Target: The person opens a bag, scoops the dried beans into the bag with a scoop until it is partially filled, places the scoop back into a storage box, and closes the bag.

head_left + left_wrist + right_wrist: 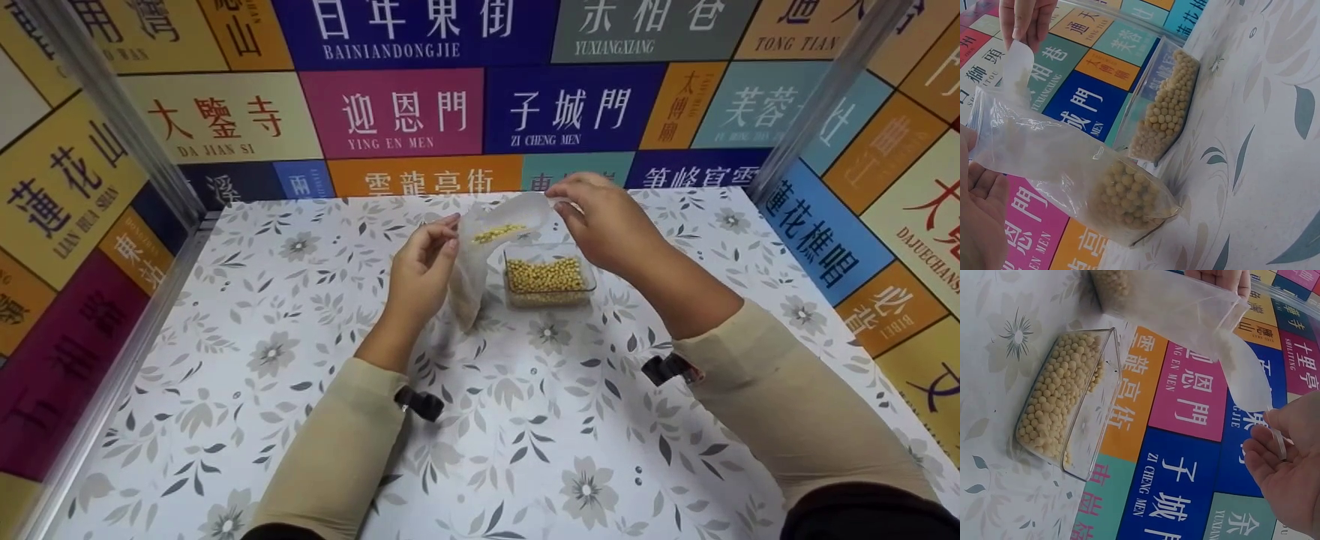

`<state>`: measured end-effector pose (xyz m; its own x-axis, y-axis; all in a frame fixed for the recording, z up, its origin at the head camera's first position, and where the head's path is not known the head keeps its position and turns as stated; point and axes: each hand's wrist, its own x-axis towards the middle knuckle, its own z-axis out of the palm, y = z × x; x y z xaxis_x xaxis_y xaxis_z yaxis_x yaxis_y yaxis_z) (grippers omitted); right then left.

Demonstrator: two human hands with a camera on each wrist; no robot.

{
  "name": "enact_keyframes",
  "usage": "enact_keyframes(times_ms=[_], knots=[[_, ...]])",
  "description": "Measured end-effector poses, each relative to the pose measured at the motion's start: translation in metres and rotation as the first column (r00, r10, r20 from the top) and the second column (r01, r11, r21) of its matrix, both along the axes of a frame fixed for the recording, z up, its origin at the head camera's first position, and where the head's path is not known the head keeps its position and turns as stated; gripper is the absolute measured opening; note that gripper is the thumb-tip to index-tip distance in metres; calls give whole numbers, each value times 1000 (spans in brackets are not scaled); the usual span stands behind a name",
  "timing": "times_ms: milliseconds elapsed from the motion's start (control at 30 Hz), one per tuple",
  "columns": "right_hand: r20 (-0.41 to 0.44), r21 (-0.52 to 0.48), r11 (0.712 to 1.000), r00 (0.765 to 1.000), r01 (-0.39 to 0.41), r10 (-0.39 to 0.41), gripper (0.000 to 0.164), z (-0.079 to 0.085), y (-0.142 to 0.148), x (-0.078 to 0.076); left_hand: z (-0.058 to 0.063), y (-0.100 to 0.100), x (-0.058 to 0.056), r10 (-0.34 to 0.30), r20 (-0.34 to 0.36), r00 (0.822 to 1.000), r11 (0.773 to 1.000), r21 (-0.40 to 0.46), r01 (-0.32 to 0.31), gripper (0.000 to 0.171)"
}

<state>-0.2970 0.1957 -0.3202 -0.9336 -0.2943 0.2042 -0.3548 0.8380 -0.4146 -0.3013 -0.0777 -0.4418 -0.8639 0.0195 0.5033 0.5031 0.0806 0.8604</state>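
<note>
We see the left hand (pixel 421 270) gripping a clear plastic bag (pixel 1067 149) near its mouth; the bag hangs roughly upright, with pale yellow beans (pixel 1124 194) gathered at its bottom. The right hand (pixel 604 221) pinches the thin handle of a translucent white scoop (pixel 1248 379), and the scoop's far end meets the mouth of the bag, a few beans lying in it. Just to the bag's right, a clear rectangular container (pixel 1093 430) holding more beans stands on the flower-patterned table (pixel 510 457). We cannot tell whether the bag's lower edge touches the table. Behind, we see a wall (pixel 405 112) of coloured panels with Chinese characters
</note>
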Motion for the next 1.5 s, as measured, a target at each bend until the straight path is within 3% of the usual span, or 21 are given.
enact_keyframes(times_ms=[567,967,1500], knots=[[-24,-7,1000,1000,11,-11,35,-12,16,-3,2,-1,1,8,3,1000,999,33,-8,11],[17,-185,974,992,129,-128,38,-38,59,-4,1,-2,1,6,8,1000,999,46,-6,10],[116,23,992,986,120,-122,38,-76,86,-14,2,0,1,-9,15,1000,997,73,8,10]])
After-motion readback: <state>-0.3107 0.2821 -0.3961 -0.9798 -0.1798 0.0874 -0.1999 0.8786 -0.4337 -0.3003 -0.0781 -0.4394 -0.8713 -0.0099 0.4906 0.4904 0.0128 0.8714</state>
